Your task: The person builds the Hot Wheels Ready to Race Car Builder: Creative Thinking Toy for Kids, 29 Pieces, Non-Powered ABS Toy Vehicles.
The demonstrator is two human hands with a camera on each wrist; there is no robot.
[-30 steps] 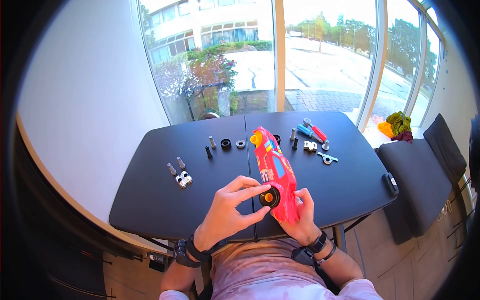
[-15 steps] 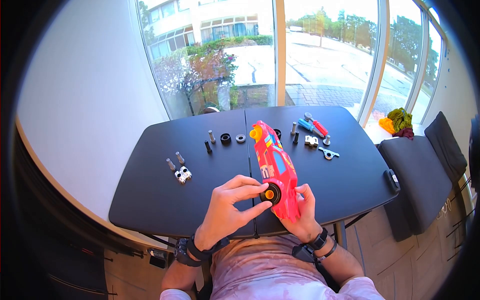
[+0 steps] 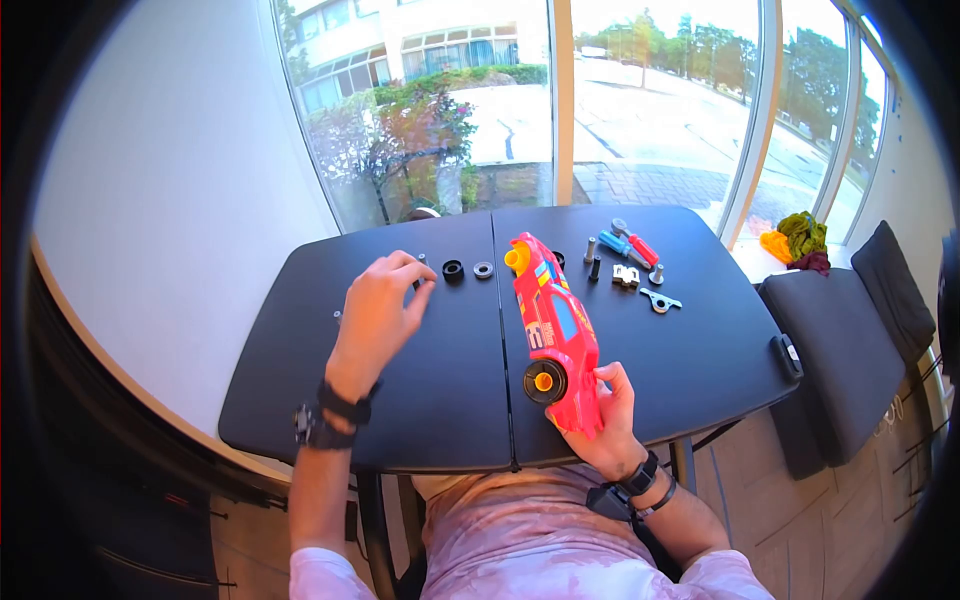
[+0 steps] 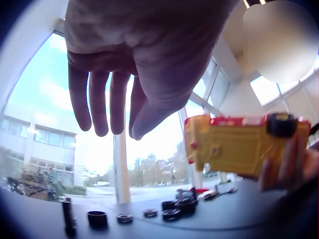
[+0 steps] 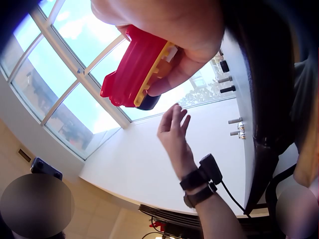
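Note:
A red toy car (image 3: pixel 565 330) is held up over the table in my right hand (image 3: pixel 612 435), which grips it at the near end. A black wheel (image 3: pixel 545 382) with a yellow hub sits on its near left side; a bare yellow hub (image 3: pixel 517 260) shows at the far end. In the left wrist view the car's yellow underside (image 4: pixel 224 144) faces the camera. My left hand (image 3: pixel 378 315) hovers over the table's left half with relaxed fingers and holds nothing. Its fingertips overlap small bolts in the head view; a black bolt (image 4: pixel 68 216) stands below that hand.
A black tire (image 3: pixel 453 271) and a grey ring (image 3: pixel 484 270) lie at the table's far middle. To the right are bolts, a silver engine-like block (image 3: pixel 625 277), a grey bracket (image 3: pixel 660 300) and screwdrivers (image 3: pixel 640 247). A dark box-shaped device (image 3: pixel 785 355) lies at the right edge.
My left hand has let go of the wheel and moved left and away from me, over the small bolts. The wheel stays on the car, which my right hand holds nearly still.

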